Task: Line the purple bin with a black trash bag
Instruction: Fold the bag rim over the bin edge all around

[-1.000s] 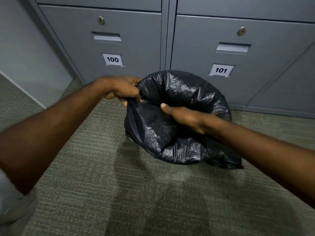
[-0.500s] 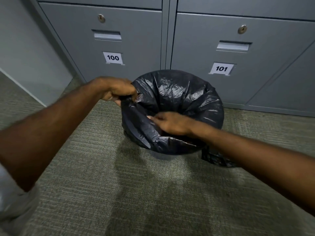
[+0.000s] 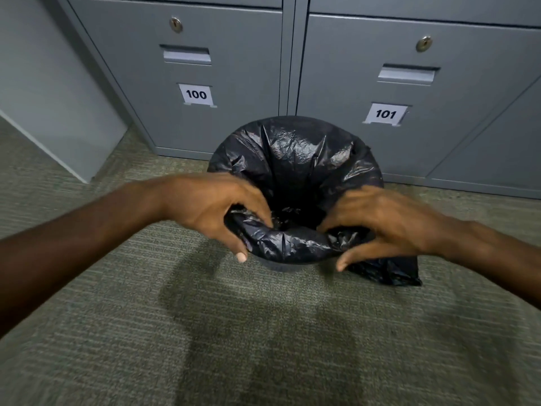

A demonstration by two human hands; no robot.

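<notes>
A black trash bag (image 3: 295,153) is spread open over a round bin on the carpet; its mouth gapes upward and dark. Only a thin dark strip of the bin (image 3: 281,266) shows below the bag's near fold, so its colour is unclear. My left hand (image 3: 210,206) grips the bag's near-left edge, fingers curled inside, thumb outside. On the near-right edge, my right hand (image 3: 380,224) pinches the bag the same way. A loose flap of bag (image 3: 389,271) hangs down at the right.
Grey metal lockers labelled 100 (image 3: 196,94) and 101 (image 3: 385,114) stand right behind the bin. A grey wall panel (image 3: 52,92) juts out at the left. Green-grey carpet (image 3: 263,332) covers the floor toward me.
Both hands have moved to the bag's near rim, left from the far-left edge, right from the middle. The bag's mouth has opened wide and settled lower over the bin.
</notes>
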